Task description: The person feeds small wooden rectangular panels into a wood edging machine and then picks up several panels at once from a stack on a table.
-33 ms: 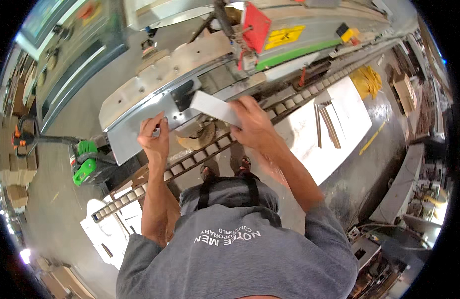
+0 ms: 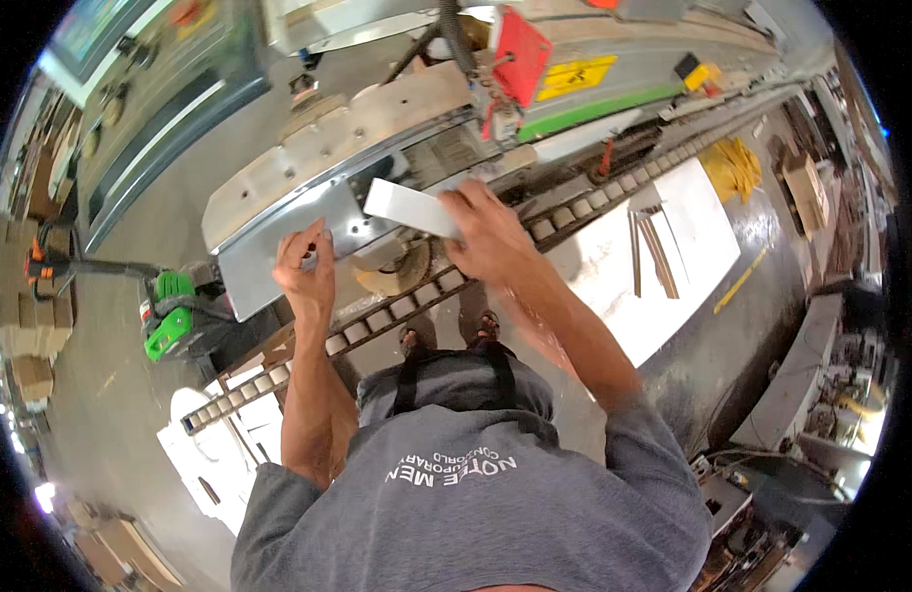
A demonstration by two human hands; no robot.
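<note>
Your right hand [image 2: 491, 235] grips a narrow white board [image 2: 409, 207] near its right end, fingers over the top and closed on it. The board points left from your grip, its free end in view over the right end of the grey metal plate [image 2: 264, 255] on the machine; whether the two touch, you cannot tell from here. Your left hand [image 2: 306, 271] is at the near edge of that plate, left of the board and well apart from it, fingers bent and thumb tip close to the fingertips (whether something small sits in that narrow gap, you cannot tell). Beyond the plate runs a beige bar [image 2: 288, 173] with dark holes along it. Nearer to you, a rail of white rollers [image 2: 377, 322] crosses in front of your feet, slanting from near left to far right. On the far side, a red plate [image 2: 522, 59] stands left of a yellow warning label [image 2: 576, 79]. To your right, a white sheet [image 2: 604, 301] carries dark strips [image 2: 660, 259], with a crumpled yellow cloth [image 2: 729, 166] at its far end
</note>
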